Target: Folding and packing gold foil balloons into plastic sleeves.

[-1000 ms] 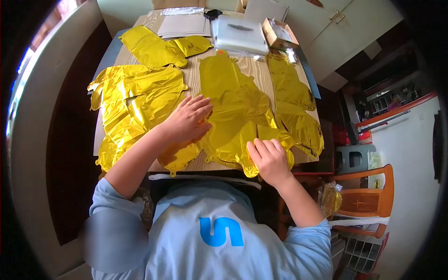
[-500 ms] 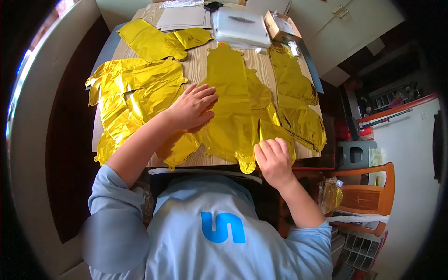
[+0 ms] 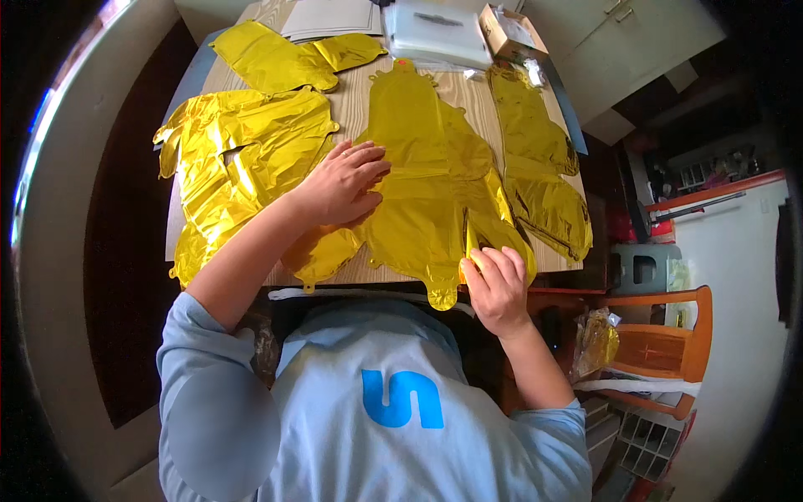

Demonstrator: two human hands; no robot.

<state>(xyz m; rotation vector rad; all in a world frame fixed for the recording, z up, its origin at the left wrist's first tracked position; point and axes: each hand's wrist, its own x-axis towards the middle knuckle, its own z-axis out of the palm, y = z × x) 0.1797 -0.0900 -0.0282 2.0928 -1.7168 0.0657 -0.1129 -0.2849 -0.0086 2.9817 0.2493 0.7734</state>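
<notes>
A flat gold foil balloon (image 3: 410, 159), uninflated, lies at the middle of the wooden table with small tabs along its edge. Its lower end hangs slightly past the near edge. My left hand (image 3: 341, 186) rests on its left side, palm down with fingers stretched out. At its lower right my right hand (image 3: 498, 289) pinches a folded edge of the foil between thumb and fingers. A more crumpled gold foil balloon (image 3: 242, 151) is spread to the left. Another one (image 3: 539, 142) lies along the right side, and folded gold foil (image 3: 268, 57) sits at the far left.
Along the far edge are a stack of clear plastic sleeves (image 3: 435, 38), grey-white sheets (image 3: 330, 18) and an open cardboard box (image 3: 512, 35). A wooden chair (image 3: 694, 335) with a plastic bag on it stands at the right, near a grey-green stool (image 3: 644, 268).
The right side of the middle balloon is spread wider and flatter. My right hand keeps its pinch, nearly in place. My left hand has barely moved; the whole view has shifted slightly.
</notes>
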